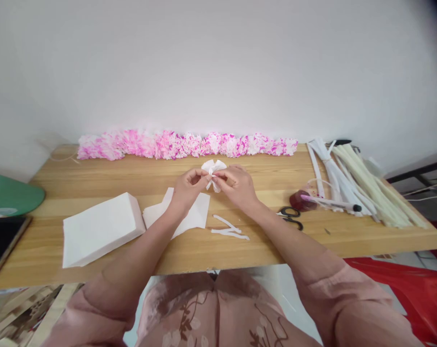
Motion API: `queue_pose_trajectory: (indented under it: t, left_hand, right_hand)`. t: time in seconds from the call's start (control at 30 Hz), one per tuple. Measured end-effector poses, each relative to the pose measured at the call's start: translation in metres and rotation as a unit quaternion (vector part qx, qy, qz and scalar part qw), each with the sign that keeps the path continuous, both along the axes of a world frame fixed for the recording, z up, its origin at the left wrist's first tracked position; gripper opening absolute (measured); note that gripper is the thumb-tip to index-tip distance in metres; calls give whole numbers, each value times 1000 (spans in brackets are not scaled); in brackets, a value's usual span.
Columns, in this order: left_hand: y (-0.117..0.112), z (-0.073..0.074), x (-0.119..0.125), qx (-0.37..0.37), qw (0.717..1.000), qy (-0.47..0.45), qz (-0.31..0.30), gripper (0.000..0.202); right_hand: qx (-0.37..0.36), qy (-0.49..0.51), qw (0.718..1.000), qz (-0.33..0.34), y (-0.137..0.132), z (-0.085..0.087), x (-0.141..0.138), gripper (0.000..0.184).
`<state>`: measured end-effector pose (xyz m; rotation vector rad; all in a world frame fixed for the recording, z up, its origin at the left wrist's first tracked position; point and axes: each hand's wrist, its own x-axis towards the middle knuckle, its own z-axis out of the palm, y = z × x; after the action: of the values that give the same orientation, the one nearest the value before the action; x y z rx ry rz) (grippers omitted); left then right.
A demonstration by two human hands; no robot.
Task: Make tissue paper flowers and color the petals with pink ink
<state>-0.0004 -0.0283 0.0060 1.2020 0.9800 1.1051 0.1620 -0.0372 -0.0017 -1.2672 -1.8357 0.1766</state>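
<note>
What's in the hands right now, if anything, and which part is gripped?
The left hand and right hand both pinch a thin white ruffled paper-like piece at its gathered middle, with its fanned edges spreading free.

Left hand [187, 190] and right hand [239, 188] pinch a white, seemingly paper flower [213, 166].

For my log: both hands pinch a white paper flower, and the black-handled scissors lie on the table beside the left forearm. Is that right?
Not quite: the head view shows the scissors on the table beside the right forearm. The left hand and right hand do pinch the white paper flower.
</note>
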Motion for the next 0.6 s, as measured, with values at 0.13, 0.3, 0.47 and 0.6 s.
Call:
queue_pose_trajectory:
  t: [0.13, 0.3, 0.47, 0.6]
  left_hand:
    - [0, -1, 1, 22, 999, 26, 7, 19]
    - [1, -2, 0, 26, 999, 26, 17, 16]
    - [2, -1, -1, 3, 1000, -22, 19, 16]
    - [2, -1, -1, -19, 999, -36, 12, 17]
  right_hand:
    - [-10, -3, 1000, 10, -2, 2, -1, 16]
    - [-22, 2, 1000, 11, -4, 5, -1, 19]
    - [-59, 43, 997, -18, -1, 5, 4, 18]
    - [-92, 77, 993, -21, 1, 6, 6, 17]
